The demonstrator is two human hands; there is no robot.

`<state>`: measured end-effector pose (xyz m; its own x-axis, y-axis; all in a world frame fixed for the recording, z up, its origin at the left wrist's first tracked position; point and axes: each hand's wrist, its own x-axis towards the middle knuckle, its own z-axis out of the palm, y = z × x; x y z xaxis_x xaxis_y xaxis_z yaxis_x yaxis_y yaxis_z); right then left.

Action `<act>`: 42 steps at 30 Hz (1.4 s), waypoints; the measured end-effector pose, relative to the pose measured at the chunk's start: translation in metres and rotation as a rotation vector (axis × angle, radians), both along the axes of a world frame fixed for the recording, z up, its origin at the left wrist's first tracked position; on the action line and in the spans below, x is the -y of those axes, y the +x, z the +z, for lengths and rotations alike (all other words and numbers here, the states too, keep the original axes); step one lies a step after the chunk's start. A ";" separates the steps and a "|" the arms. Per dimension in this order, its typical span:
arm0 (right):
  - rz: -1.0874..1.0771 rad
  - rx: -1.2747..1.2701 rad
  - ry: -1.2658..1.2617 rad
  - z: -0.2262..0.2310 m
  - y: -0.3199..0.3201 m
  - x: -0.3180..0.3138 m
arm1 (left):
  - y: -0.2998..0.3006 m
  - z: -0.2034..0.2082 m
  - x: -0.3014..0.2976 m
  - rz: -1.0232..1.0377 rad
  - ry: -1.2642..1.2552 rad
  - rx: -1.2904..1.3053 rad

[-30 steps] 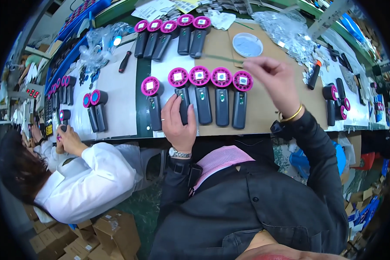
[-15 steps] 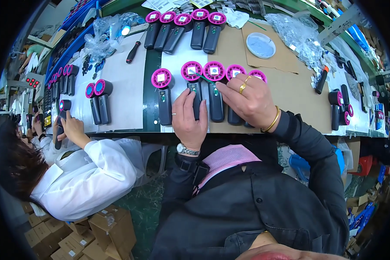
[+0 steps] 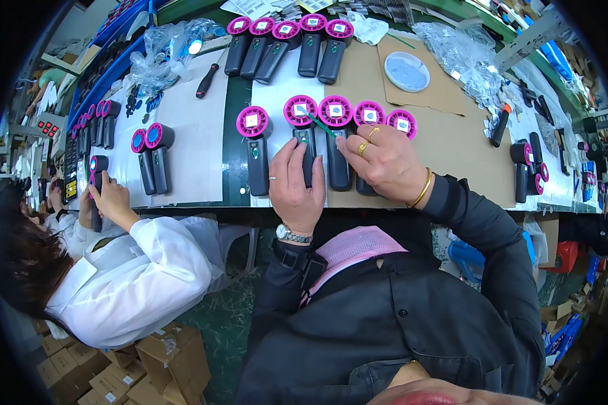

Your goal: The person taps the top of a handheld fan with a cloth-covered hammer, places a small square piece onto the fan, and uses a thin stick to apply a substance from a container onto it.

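Observation:
Several handheld fans with round pink heads and dark grey handles lie in a row before me, each with a white square at its centre. My left hand [image 3: 296, 190] rests around the handle of the second fan from the left [image 3: 305, 138], fingers on it. Between the fingertips of my right hand [image 3: 387, 162] is a thin green stick [image 3: 324, 127]. Its tip touches or hovers over that fan's white square, where a bluish-grey smear shows. Similar smears mark the squares to the right; the leftmost fan [image 3: 257, 158] has a plain white square. My right hand partly covers the fourth fan's handle.
More pink-headed fans [image 3: 309, 50] lie farther back. A round white dish [image 3: 407, 72] of greyish paste stands on cardboard [image 3: 446, 94]. A screwdriver [image 3: 207, 81] lies left, an orange-and-black tool [image 3: 501, 126] right. On my left a person in a white sleeve [image 3: 172, 253] handles another fan.
My right hand has shifted slightly down, with the green stick at a steeper slant and the rightmost fan's head more exposed. The smear on the second fan looks larger. My left hand stays put.

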<state>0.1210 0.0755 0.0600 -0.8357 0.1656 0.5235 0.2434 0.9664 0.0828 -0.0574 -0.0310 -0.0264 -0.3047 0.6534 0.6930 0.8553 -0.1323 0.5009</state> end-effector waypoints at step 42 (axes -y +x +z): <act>-0.282 -0.645 -1.293 0.002 0.007 -0.020 | 0.009 0.006 -0.006 0.003 0.005 -0.010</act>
